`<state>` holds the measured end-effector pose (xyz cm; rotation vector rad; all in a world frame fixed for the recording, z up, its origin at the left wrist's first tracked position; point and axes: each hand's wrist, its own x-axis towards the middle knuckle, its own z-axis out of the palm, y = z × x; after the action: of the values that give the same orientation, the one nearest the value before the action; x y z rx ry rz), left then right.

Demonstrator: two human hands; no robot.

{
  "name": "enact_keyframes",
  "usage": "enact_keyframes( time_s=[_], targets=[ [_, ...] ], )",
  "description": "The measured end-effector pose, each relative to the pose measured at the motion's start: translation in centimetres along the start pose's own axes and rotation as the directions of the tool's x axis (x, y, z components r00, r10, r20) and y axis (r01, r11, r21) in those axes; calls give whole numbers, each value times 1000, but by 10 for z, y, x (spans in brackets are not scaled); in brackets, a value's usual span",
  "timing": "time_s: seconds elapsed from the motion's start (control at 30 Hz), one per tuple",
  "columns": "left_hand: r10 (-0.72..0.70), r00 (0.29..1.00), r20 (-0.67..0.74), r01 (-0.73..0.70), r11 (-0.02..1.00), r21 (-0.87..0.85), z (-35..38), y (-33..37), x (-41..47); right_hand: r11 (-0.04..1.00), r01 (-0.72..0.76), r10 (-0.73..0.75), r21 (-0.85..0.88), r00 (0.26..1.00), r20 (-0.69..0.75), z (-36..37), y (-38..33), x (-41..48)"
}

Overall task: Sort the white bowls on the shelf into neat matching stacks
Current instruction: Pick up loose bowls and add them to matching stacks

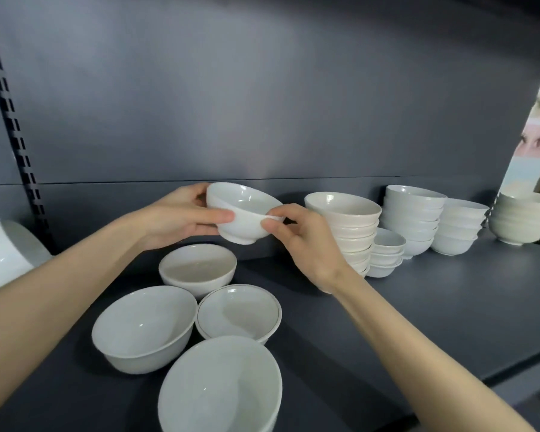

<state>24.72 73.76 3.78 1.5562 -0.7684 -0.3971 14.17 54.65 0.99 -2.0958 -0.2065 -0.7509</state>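
We grip bowl point(247, 221) mid-frame, left hand point(181, 221) and right hand point(306, 244) both curled on it; 5 stacks point(412, 222) right, 4 loose bowls point(144, 328) lower centre.

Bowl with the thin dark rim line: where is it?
The line-rimmed bowl sits on the shelf, lower centre in head view, right of a larger plain bowl.
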Motion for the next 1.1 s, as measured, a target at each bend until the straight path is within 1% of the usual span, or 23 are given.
enact_keyframes(
  time_s=[0.07,0.17,0.3,0.37,0.5,0.67,0.77,0.9,0.97,1.03,1.1],
  targets=[
    [66,996,-61,-68,997,-31,8,14,-7,998,39,-39,53,999,-14,-10,-11,1],
    [170,975,-143,-173,985,-7,22,35,-16,990,84,-80,117,996,-38,-31,-29,5],
    [240,953,-183,-238,971,32,51,62,-23,981,35,-25,190,998,-56,-66,-44,7],
    [258,948,-185,-256,966,37,69,74,-22,973,40,-29,226,998,-52,-88,-46,5],
    [263,954,-141,-264,964,16,114,93,-12,965,17,0,263,998,-63,-143,-38,-1],
    [250,960,-125,-253,967,-9,194,106,15,975,8,1,224,999,-38,-228,-9,-18],
    [241,958,-153,-248,968,-29,247,106,36,977,-17,19,213,1000,-7,-281,14,-28],
    [219,943,-249,-246,966,-85,309,97,65,981,-42,33,192,998,50,-340,42,-31],
    [191,937,-291,-234,965,-119,330,95,80,978,-59,48,199,997,60,-361,56,-28],
    [181,935,-305,-231,963,-137,346,93,95,972,-83,68,220,995,74,-377,69,-23],
    [185,931,-315,-232,965,-118,358,87,113,977,-88,70,196,993,94,-392,85,-16]
  ],
)
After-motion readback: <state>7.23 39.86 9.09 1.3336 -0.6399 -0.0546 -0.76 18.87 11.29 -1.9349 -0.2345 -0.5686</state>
